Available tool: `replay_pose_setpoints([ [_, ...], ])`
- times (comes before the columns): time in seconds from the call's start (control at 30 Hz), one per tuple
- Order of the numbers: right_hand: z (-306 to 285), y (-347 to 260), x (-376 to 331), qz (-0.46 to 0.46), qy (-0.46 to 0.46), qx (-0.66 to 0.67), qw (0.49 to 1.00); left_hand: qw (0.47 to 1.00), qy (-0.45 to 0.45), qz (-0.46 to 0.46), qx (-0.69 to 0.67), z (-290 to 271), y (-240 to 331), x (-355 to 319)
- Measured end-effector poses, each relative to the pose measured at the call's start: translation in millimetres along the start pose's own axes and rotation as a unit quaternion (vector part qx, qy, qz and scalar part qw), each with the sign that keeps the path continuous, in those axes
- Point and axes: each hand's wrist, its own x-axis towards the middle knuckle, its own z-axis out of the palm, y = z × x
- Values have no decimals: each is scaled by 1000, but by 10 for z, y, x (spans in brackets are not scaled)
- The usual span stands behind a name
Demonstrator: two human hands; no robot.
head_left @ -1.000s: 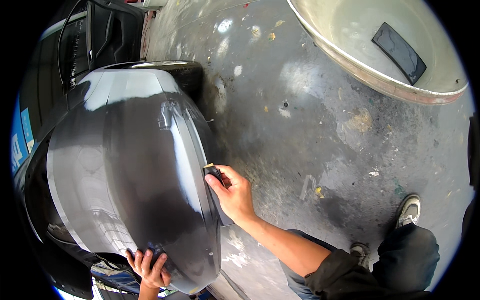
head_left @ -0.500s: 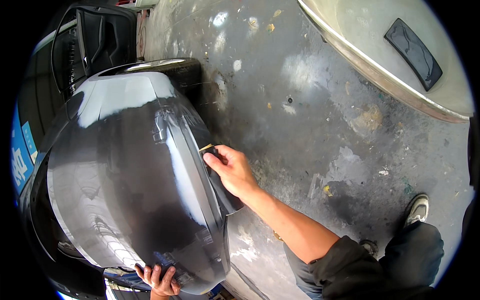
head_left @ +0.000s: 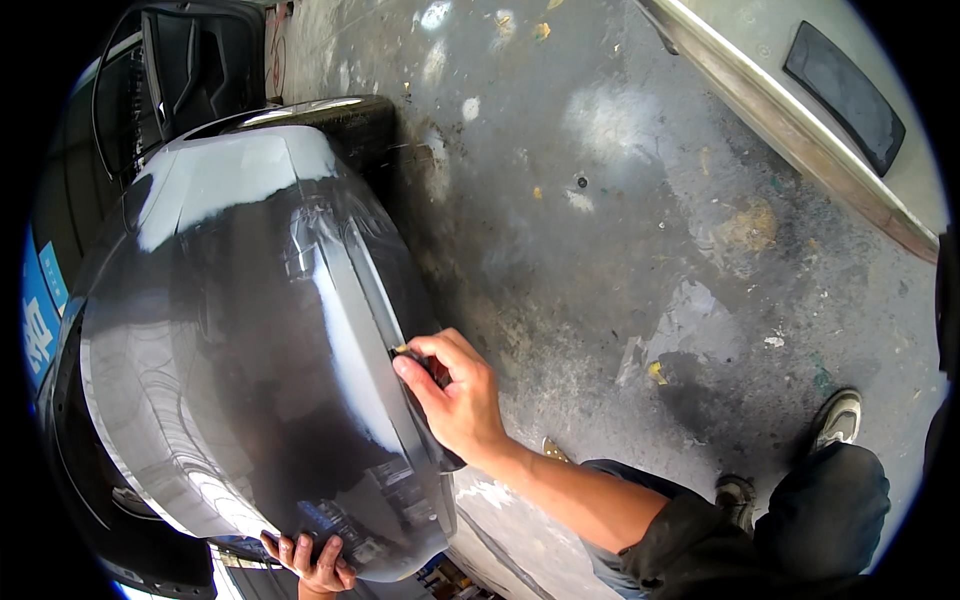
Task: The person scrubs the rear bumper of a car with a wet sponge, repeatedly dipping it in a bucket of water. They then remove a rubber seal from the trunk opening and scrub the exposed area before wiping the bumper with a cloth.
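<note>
A dark car body panel [head_left: 255,320] with pale grey primer patches fills the left half. My right hand [head_left: 455,395] is closed in a pinch on a small dark sanding pad [head_left: 402,351] with a tan edge. The pad lies against the panel's ridge, beside a long primer strip [head_left: 345,360]; most of it is hidden by my fingers. At the bottom, my left hand [head_left: 318,572] hooks its bent fingers over the panel's near edge. Its thumb side is partly out of sight.
Past the panel is a wheel [head_left: 350,120], with an open car door [head_left: 205,60] behind it. A pale panel [head_left: 760,85] with a dark rectangular piece [head_left: 848,95] on it stands at the upper right. Shoes [head_left: 838,420] are on the stained concrete floor [head_left: 560,260].
My right hand has moved down along the panel's ridge, toward me, with the sanding pad still in it. My left hand keeps its place at the edge. The whole view has shifted slightly.
</note>
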Motion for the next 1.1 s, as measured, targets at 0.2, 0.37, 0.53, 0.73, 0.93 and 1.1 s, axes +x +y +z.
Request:
replay_pose_setpoints([
  [0.2,234,68,606,-77,32,-29,996,1000,7,17,1,-28,33,80],
  [0.37,47,124,-16,-95,12,-21,995,1000,6,15,-1,-21,14,84],
  [0.53,189,119,413,-165,33,-52,984,1000,18,18,-6,0,23,75],
  [0.73,58,199,34,-173,27,-71,982,999,33,-9,-5,12,30,69],
  [0.93,294,120,571,-183,62,-76,978,1000,15,2,-16,32,11,95],
  [1.1,-236,345,-596,-83,-67,-47,993,1000,18,15,-5,1,13,174],
])
